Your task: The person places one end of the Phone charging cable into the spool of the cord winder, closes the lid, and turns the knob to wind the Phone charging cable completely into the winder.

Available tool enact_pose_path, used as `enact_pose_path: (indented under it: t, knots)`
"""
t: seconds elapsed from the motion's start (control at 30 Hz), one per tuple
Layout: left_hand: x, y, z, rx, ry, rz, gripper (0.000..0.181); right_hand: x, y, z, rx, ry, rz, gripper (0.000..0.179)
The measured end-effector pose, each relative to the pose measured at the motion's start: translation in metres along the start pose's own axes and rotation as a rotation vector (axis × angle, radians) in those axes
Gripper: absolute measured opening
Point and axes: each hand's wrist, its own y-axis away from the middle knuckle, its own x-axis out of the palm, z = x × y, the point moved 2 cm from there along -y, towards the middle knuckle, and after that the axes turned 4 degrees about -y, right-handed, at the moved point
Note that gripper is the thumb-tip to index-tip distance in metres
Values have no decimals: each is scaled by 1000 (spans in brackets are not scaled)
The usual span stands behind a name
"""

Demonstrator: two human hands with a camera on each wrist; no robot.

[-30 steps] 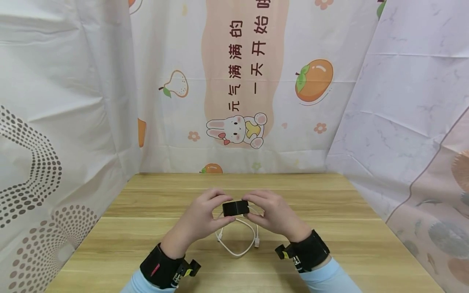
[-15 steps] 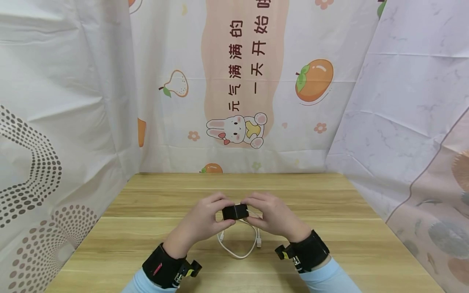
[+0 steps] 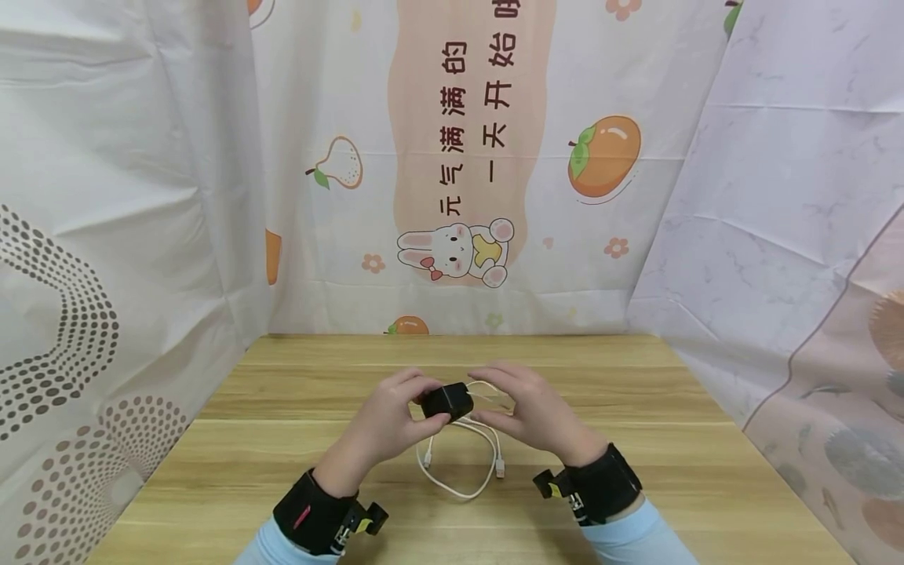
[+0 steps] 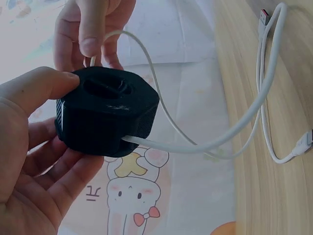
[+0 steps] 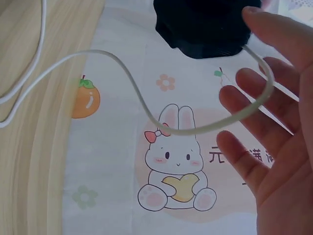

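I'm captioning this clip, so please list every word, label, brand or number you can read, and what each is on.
"元气满满的": back cloth, left column in the head view.
"一天开始": back cloth, right column; one more character is cut off at the top.
Left wristband, right wristband: white lettering, too small to read.
Black holder and white cable: nothing readable.

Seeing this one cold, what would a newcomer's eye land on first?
Probably the black case, gripped in the left hand near the middle of the head view, dark against the wooden table. A white cable comes out of it and loops below it in that view. Behind, the cartoon rabbit on the hanging cloth stands out, printed sideways.
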Motion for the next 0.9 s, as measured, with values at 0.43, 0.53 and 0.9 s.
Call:
enact_pose_path:
  t: [0.43, 0.53, 0.9]
  knots:
    - [-7, 1, 9, -265, 159, -34, 20, -15, -2, 3, -52, -15, -167, 45]
    - [-8, 2, 12, -325, 185, -43, 19, -17, -3, 3, -71, -2, -187, 42]
    - [-6, 4, 27, -600, 351, -35, 19, -21, -4, 4, -98, 81, -261, 36]
